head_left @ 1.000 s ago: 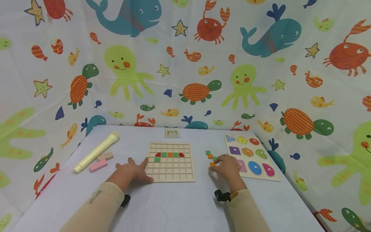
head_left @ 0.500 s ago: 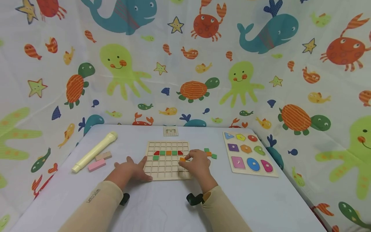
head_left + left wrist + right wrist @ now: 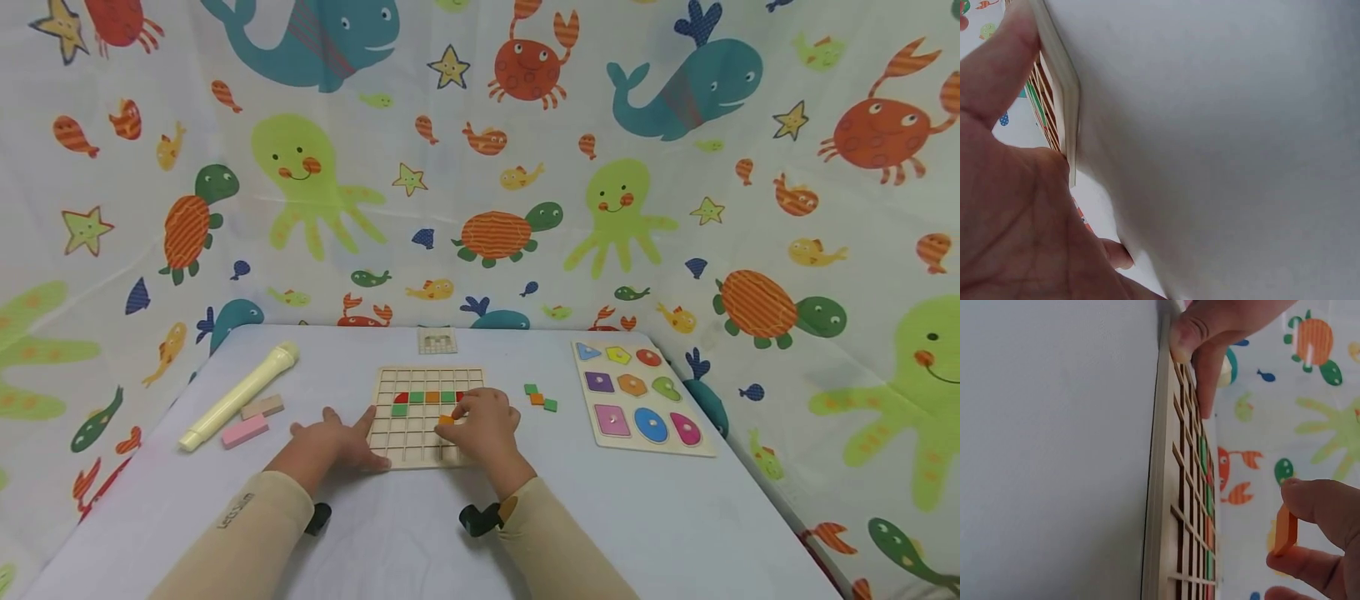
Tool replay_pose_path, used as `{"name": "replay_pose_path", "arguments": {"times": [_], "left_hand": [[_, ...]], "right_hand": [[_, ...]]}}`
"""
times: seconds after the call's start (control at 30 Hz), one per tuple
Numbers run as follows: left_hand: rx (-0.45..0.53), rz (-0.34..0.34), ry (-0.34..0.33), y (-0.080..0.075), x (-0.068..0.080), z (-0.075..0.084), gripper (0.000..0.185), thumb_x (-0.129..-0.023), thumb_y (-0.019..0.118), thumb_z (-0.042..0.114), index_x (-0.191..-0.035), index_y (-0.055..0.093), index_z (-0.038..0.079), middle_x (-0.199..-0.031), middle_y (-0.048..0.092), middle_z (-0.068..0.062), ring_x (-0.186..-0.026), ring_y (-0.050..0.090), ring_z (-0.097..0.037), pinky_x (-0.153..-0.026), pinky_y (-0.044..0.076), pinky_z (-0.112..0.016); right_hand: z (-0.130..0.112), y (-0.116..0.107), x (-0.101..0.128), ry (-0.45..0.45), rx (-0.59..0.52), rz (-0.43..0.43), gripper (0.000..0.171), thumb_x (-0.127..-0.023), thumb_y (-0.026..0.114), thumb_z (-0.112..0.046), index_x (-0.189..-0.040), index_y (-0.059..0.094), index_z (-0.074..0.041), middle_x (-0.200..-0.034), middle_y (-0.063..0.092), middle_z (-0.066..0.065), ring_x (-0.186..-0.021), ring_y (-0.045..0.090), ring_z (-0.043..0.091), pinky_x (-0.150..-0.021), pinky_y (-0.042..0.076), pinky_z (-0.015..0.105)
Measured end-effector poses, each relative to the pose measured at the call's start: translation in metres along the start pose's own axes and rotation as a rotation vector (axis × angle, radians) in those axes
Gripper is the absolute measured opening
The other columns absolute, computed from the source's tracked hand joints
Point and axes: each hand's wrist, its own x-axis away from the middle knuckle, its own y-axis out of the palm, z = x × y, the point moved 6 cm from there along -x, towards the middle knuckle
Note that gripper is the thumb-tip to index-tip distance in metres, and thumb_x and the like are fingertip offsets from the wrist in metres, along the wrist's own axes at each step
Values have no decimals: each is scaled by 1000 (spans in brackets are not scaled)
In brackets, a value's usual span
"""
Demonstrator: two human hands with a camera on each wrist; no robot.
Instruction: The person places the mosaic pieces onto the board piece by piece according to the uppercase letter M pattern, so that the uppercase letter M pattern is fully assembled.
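Observation:
A wooden grid board (image 3: pixel 408 437) lies in the middle of the white table, with a row of red, green and orange tiles (image 3: pixel 431 397) and one green tile (image 3: pixel 399 410) below it. My right hand (image 3: pixel 480 427) hovers over the board's right part and pinches a small orange tile (image 3: pixel 446 420) (image 3: pixel 1285 530) between thumb and finger, just above the grid (image 3: pixel 1182 506). My left hand (image 3: pixel 330 442) lies flat on the table, its fingers (image 3: pixel 997 69) pressing the board's left edge (image 3: pixel 1060 81).
Three loose green and orange tiles (image 3: pixel 540 397) lie right of the board. Further right lies a shape puzzle board (image 3: pixel 637 398). A cream tube (image 3: pixel 238 396), a tan block (image 3: pixel 262 407) and a pink block (image 3: pixel 244 432) sit at the left. A small grid card (image 3: pixel 437 341) is at the back.
My right hand picked an orange tile from the loose pile at the right and carried it left over the grid board. The left hand stayed on the board's edge.

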Motion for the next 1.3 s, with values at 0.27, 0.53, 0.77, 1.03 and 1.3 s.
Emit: {"name": "replay_pose_path", "arguments": {"times": [0.27, 0.53, 0.77, 1.03, 1.3], "left_hand": [[-3, 8, 14, -1, 7, 1, 115, -83, 80, 69, -171, 21, 23, -165, -4, -50, -139, -3, -88, -111, 18, -91], [8, 8, -3, -3, 11, 1, 115, -83, 81, 67, -170, 22, 22, -165, -3, -49, -139, -1, -87, -110, 23, -91], [6, -10, 9, -2, 11, 0, 117, -82, 81, 69, -171, 22, 22, -164, -3, -51, -137, -2, -88, -109, 19, -92], [2, -8, 8, -5, 6, -1, 118, -81, 80, 70, -171, 21, 23, -164, -4, -50, -137, -3, -89, -109, 17, -93], [3, 2, 10, -3, 5, 1, 118, -79, 81, 71, -171, 23, 24, -164, -2, -50, -137, 0, -89, -107, 23, -93]], "right_hand": [[-21, 18, -4, -38, 98, -49, 32, -84, 86, -53, -79, 75, -23, -136, 66, 1, -138, 47, 31, -110, 38, 63], [-42, 41, -12, -95, 172, -67, 32, -83, 86, -54, -77, 74, -25, -129, 69, -2, -137, 48, 30, -109, 38, 61], [-57, 56, -18, -108, 252, -86, 37, -83, 84, -58, -76, 71, -24, -119, 69, -2, -133, 50, 29, -111, 38, 61], [-65, 65, -29, -104, 316, -57, 38, -81, 85, -59, -71, 71, -24, -104, 67, -2, -120, 52, 27, -103, 42, 56], [-65, 71, -35, -66, 333, -90, 34, -81, 88, -53, -91, 81, -21, -102, 65, 0, -118, 50, 27, -103, 42, 54]]}}
